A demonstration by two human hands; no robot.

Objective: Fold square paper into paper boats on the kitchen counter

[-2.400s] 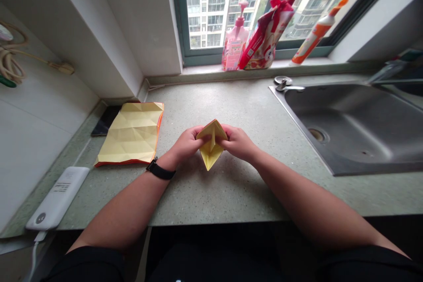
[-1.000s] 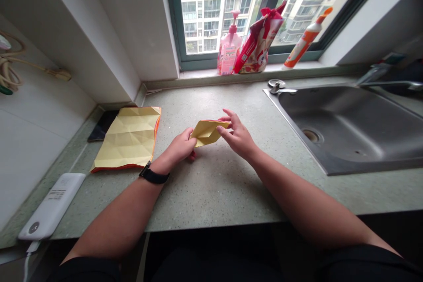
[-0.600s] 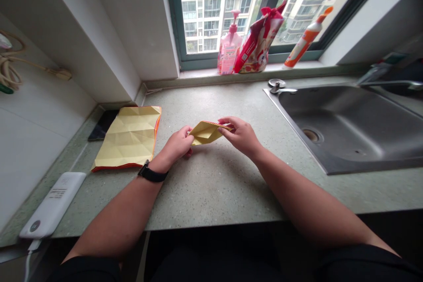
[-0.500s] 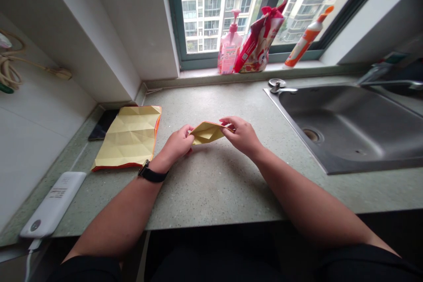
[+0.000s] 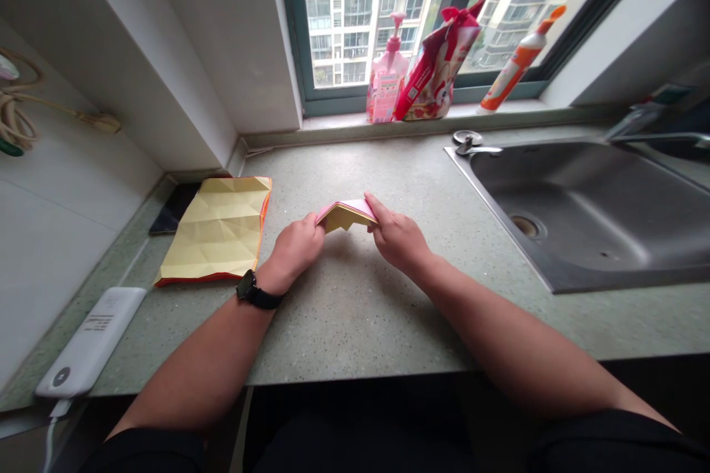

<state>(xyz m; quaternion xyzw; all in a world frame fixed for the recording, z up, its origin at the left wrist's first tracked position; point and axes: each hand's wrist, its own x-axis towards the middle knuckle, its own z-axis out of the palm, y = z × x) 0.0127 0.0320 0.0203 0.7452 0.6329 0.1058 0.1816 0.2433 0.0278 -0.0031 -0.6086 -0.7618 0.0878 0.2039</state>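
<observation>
Over the speckled countertop (image 5: 344, 325), the folded yellow-and-pink paper (image 5: 339, 218) is pinched in closed grips, left hand (image 5: 299, 245) at 9 o'clock, right hand (image 5: 403, 239) at 3, seemingly to arch its middle. Creased yellow sheets (image 5: 218, 229) lie toward 9 o'clock, apparently for easy reach.

Over the middle of the countertop (image 5: 355, 318), the folded paper (image 5: 339, 216) is between the left hand (image 5: 299, 245) and the right hand (image 5: 403, 240); to their left, the paper stack (image 5: 216, 229) partly covers a phone-like slab (image 5: 171, 211), with the power bank (image 5: 94, 340) nearer the front edge. Behind, on the windowsill (image 5: 466, 112), stand, left to right, the pump bottle (image 5: 385, 87), the bag (image 5: 438, 77) and the squeeze bottle (image 5: 515, 70). Right of the hands, the sink (image 5: 610, 199) is set into the countertop, the faucet (image 5: 637, 117) at its back.
</observation>
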